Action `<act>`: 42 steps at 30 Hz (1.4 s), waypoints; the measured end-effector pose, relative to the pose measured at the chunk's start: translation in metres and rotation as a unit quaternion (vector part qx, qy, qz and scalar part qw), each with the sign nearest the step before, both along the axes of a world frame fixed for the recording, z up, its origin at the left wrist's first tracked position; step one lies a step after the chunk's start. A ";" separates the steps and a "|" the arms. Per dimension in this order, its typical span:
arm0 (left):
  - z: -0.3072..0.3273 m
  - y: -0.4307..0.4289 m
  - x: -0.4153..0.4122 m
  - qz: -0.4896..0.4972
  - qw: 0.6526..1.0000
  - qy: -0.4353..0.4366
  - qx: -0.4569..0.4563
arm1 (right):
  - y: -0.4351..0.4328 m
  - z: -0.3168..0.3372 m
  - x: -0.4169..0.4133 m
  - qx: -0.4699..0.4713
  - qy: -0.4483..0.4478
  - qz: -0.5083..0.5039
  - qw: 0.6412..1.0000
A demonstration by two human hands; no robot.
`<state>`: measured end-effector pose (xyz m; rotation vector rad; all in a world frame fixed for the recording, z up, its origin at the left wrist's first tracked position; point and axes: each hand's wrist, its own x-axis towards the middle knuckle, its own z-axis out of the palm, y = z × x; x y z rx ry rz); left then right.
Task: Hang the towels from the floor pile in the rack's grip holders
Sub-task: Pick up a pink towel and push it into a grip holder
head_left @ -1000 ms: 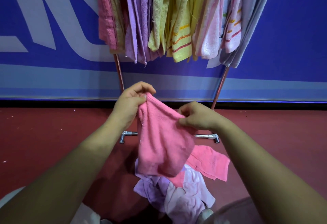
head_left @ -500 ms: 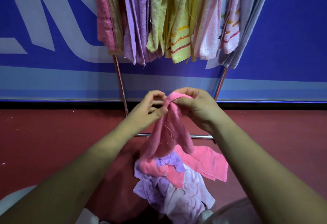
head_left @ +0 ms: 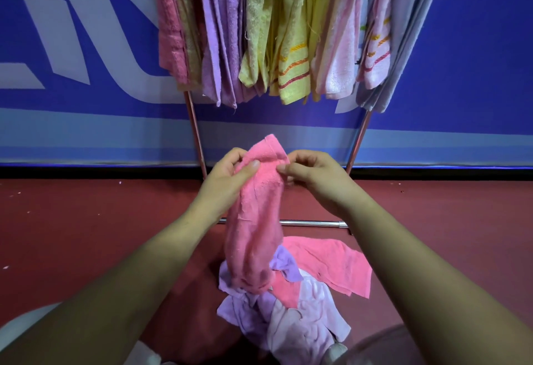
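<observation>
Top edge of the pink towel [head_left: 255, 220], pinched by left hand [head_left: 226, 181] and right hand [head_left: 315, 181], is best gathered narrow before being pushed into the rack [head_left: 196, 134].

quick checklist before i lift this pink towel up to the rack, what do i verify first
1. Left hand grips the pink towel near its top edge: ok.
2. Right hand pinches the same top edge: ok.
3. Towel spread open for hanging: not ok, it hangs bunched in a narrow column.
4. Lower end free of the floor pile: cannot tell, it overlaps the pile in this view.
5. Free grip holder on the rack: cannot tell, the top is out of frame and the hung towels crowd the row.
</observation>
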<state>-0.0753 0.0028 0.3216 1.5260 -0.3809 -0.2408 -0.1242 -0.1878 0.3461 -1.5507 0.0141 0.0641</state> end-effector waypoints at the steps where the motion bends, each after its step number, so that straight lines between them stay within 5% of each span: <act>1: 0.002 -0.001 -0.002 -0.007 1.000 -0.003 0.012 | 0.002 0.003 0.000 0.005 -0.012 0.005 1.000; 12: 0.015 -0.002 -0.001 0.041 0.998 0.002 -0.040 | -0.003 -0.004 0.002 -0.130 -0.004 0.092 0.987; 16: 0.020 0.001 0.003 0.091 0.994 -0.014 -0.053 | -0.014 -0.025 0.004 -0.347 0.094 0.203 0.911; 19: 0.021 0.009 0.010 0.134 0.989 -0.018 -0.060 | -0.023 -0.038 0.004 -0.468 0.147 0.177 0.853; 23: 0.017 0.015 0.021 0.187 0.981 -0.025 -0.034 | -0.021 -0.031 0.011 -0.377 0.114 0.015 0.919; 28: 0.008 0.026 0.034 0.193 0.974 -0.086 0.083 | -0.016 -0.017 0.012 -0.376 0.074 -0.093 0.919; 33: 0.011 0.012 0.018 0.066 0.976 -0.145 0.150 | -0.002 -0.007 0.008 -0.105 0.116 -0.152 0.976; 37: 0.001 0.005 0.005 -0.084 0.956 -0.156 0.234 | 0.013 0.011 0.001 0.135 0.148 -0.095 0.975; 40: -0.007 0.000 0.000 -0.068 0.917 -0.234 0.317 | 0.020 0.016 -0.001 0.243 0.185 -0.063 0.950; 42: -0.010 0.002 0.003 -0.012 0.924 -0.239 0.298 | 0.019 0.016 -0.002 0.227 0.167 -0.073 0.957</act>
